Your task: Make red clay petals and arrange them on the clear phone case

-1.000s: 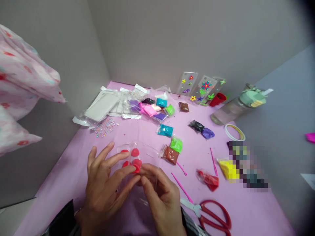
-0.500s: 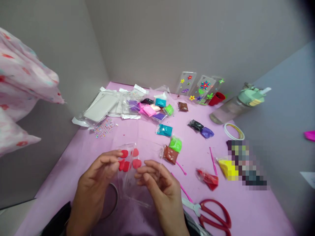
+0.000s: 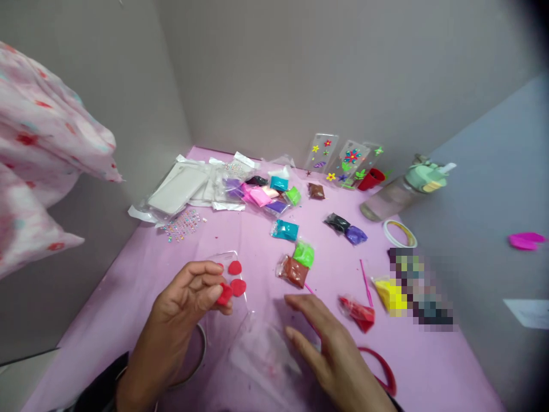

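- Left hand (image 3: 189, 309): thumb and fingertips pinch a soft red piece (image 3: 223, 294); the wrist comes up from lower left, the back of the hand turned outward, the other fingers curled behind the thumb.
- Right hand (image 3: 330, 343): thumb and forefinger stand apart with nothing between them; the forearm slants in from lower right, palm facing down and inward.
- Just beyond the left fingertips: a clear panel (image 3: 226, 256) with red rounds (image 3: 238, 287) on it; whether those fingers also grip it, I cannot tell.
- Between the hands, nearer the body: a crumpled clear film (image 3: 263, 355).
- Ahead of the right fingertips: a brown packet (image 3: 295, 271) touching a green one (image 3: 304, 253).
- Right of the right fingers: a red packet (image 3: 360, 313); scissors (image 3: 381, 366) partly hidden behind that hand.
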`<state>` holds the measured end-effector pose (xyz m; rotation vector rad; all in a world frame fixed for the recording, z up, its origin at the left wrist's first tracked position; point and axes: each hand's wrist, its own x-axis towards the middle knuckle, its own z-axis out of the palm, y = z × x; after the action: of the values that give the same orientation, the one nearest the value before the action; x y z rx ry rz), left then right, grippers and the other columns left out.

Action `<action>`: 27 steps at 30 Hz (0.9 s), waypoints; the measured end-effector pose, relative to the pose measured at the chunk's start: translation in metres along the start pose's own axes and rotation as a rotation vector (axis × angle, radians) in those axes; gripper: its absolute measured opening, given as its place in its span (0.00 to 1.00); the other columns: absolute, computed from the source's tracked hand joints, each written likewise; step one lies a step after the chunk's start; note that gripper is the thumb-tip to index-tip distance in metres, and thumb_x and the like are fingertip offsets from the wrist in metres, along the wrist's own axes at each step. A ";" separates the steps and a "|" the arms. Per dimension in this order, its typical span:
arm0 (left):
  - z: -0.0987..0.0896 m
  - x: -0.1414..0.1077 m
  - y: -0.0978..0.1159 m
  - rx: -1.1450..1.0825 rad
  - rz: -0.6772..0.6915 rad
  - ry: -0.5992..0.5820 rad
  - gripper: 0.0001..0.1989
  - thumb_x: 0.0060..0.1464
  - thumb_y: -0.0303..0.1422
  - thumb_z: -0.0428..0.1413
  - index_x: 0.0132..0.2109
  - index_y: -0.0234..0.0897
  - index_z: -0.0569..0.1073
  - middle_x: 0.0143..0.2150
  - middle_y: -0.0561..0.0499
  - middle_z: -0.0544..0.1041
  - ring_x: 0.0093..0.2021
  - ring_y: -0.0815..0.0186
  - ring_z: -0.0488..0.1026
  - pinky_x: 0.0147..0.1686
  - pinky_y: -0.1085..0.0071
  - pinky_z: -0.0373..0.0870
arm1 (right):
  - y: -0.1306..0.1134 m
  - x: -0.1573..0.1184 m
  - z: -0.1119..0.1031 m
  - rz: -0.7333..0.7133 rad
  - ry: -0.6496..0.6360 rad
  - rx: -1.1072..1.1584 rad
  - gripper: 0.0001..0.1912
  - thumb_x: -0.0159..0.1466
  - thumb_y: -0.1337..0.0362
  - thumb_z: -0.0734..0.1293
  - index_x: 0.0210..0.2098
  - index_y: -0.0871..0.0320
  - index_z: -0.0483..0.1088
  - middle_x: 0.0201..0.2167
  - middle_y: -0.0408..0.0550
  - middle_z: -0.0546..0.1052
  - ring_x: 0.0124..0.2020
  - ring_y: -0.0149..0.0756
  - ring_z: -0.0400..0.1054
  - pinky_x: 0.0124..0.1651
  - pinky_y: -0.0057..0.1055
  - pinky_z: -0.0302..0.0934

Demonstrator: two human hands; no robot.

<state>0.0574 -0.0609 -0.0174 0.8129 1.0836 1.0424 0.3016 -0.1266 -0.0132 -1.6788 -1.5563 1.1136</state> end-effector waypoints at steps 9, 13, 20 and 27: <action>0.024 0.008 -0.015 0.071 -0.008 -0.138 0.13 0.52 0.33 0.66 0.44 0.41 0.74 0.31 0.57 0.79 0.33 0.69 0.78 0.37 0.75 0.76 | -0.033 0.036 0.044 -0.182 0.093 0.337 0.03 0.65 0.63 0.72 0.39 0.55 0.79 0.36 0.45 0.78 0.38 0.34 0.73 0.42 0.28 0.66; 0.021 0.015 -0.022 0.090 -0.017 -0.136 0.15 0.53 0.38 0.66 0.46 0.41 0.75 0.36 0.54 0.79 0.37 0.66 0.78 0.39 0.73 0.76 | -0.025 0.042 0.051 -0.093 0.153 0.472 0.04 0.63 0.64 0.73 0.32 0.57 0.77 0.32 0.44 0.79 0.35 0.32 0.73 0.39 0.25 0.66; 0.019 0.020 -0.028 0.032 -0.188 -0.288 0.10 0.54 0.41 0.65 0.36 0.40 0.77 0.31 0.55 0.77 0.34 0.67 0.74 0.38 0.74 0.72 | -0.020 0.046 0.052 0.079 0.037 0.749 0.07 0.61 0.59 0.75 0.34 0.56 0.78 0.29 0.42 0.80 0.32 0.31 0.73 0.37 0.24 0.65; 0.014 0.024 -0.038 0.093 -0.121 -0.241 0.12 0.53 0.43 0.66 0.33 0.40 0.76 0.30 0.56 0.75 0.32 0.68 0.72 0.34 0.77 0.69 | -0.015 0.049 0.054 0.207 -0.025 0.773 0.13 0.53 0.57 0.80 0.33 0.57 0.80 0.23 0.38 0.71 0.25 0.24 0.60 0.30 0.21 0.55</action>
<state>0.0839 -0.0511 -0.0548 0.9113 0.9675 0.7757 0.2459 -0.0825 -0.0356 -1.2907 -0.7903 1.5816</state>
